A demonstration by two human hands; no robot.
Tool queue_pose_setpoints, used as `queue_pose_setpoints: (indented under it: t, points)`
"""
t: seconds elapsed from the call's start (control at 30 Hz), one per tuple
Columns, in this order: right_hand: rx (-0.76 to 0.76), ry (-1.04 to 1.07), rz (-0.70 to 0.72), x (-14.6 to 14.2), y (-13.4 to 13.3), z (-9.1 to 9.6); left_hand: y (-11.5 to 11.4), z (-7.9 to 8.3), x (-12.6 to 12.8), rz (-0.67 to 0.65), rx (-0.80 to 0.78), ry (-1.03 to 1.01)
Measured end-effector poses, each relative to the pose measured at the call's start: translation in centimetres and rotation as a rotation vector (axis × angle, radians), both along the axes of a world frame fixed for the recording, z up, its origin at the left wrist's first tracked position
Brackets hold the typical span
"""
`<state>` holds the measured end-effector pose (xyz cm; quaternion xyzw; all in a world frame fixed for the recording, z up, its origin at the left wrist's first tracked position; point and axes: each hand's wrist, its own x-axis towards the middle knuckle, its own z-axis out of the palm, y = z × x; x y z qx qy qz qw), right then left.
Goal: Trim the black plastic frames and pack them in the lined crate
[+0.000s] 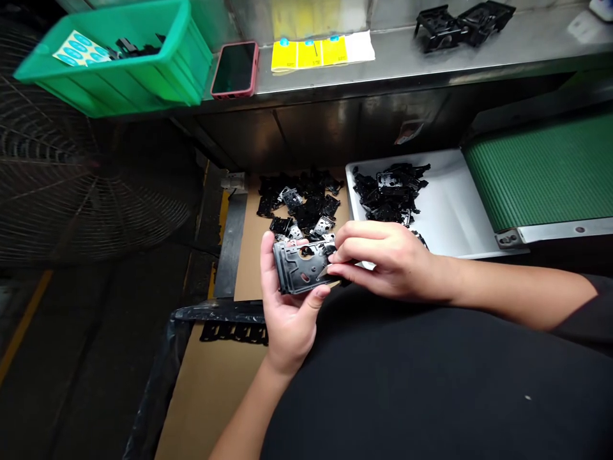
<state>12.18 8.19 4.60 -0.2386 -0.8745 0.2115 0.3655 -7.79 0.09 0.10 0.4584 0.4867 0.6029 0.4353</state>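
My left hand holds a flat black plastic housing with holes and raised ribs, thumb along its lower edge and fingers behind it. At the right end of the housing, my right hand has its thumb and fingers pinched together. A thin pointed sliver shows at those fingertips against the housing; its kind cannot be made out. Beyond the hands, a pile of black and silvery small parts lies on a cardboard sheet. More black parts are heaped in a white tray.
A green conveyor belt runs at the right. On the metal shelf stand a green bin, a phone, yellow labels and black assemblies. A large fan is at the left. Black parts line a lower cardboard.
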Motion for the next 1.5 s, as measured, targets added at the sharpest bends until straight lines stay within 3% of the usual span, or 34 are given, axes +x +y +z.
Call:
queue_pose_setpoints:
  t: [0.27,0.57,0.73,0.83,0.93,1.0,1.2,1.4,1.5]
  points:
    - [0.033,-0.059,0.024,-0.4,0.0,0.0,0.1,0.5,-0.2,0.000,0.028,0.058]
    - [-0.020,-0.036,0.081,-0.5,-0.4,-0.2,-0.6,-0.3,-0.7,-0.002,-0.004,0.033]
    - [-0.094,0.167,0.023,-0.5,-0.3,0.0,-0.4,1.1,-1.2,-0.031,-0.016,-0.105]
    - [-0.240,0.213,0.009,0.1,0.2,0.2,-0.3,1.9,-1.5,-0.039,0.002,-0.208]
    - [-0.445,0.156,0.146,0.6,0.6,0.0,-0.2,2.0,-1.8,-0.093,0.003,-0.292]
    - [-0.500,0.171,0.175,0.6,0.6,-0.3,-0.2,1.9,-1.9,-0.108,-0.025,-0.296]
    - [-0.582,0.312,0.174,-0.4,-0.5,-1.1,-1.0,1.9,-2.4,-0.133,-0.107,-0.218]
    - [-0.571,0.385,0.250,-1.1,-1.5,-1.8,-1.4,1.9,-4.1,-0.177,-0.021,0.127]
    - [-0.537,0.417,0.324,-1.3,-1.3,-1.9,-1.3,1.7,-4.9,-0.190,0.012,0.154]
